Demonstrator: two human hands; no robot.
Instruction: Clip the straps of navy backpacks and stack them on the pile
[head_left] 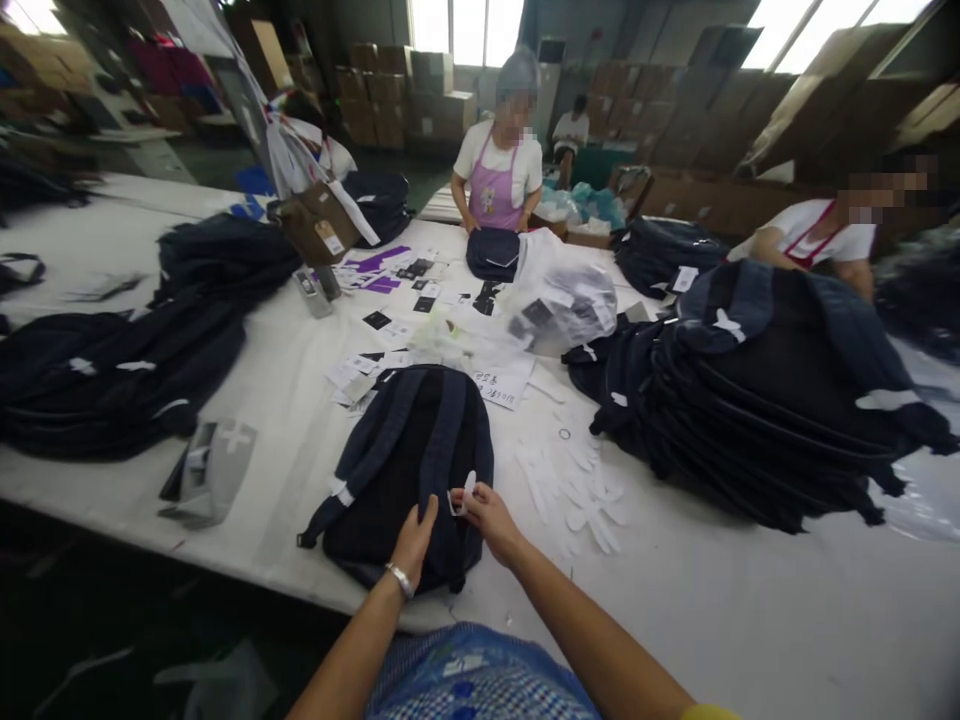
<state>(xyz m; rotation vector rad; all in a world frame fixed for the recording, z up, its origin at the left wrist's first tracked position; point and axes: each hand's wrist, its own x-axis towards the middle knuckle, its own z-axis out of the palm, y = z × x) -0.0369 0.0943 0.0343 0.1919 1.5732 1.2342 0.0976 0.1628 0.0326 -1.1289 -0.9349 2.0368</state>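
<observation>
A dark navy backpack (390,470) lies on the table in front of me, its shoulder straps facing up. My left hand (412,545) grips the lower part of the right-hand strap, thumb on top and the other fingers mostly hidden. Beside it, my right hand (484,515) pinches a white strip (470,484) that loops at the edge of this strap. Another white wrap (342,492) sits round the lower end of the left-hand strap. Loose white strips (592,500) are spread on the table to the right of the backpack.
Tall stacked backpacks (757,400) stand at right, more backpacks (112,370) at left. A grey plastic holder (210,470) lies near the front edge. Tags, a handwritten sheet (506,380) and a clear bag (570,300) lie beyond. A person in a purple apron (495,180) stands across the table.
</observation>
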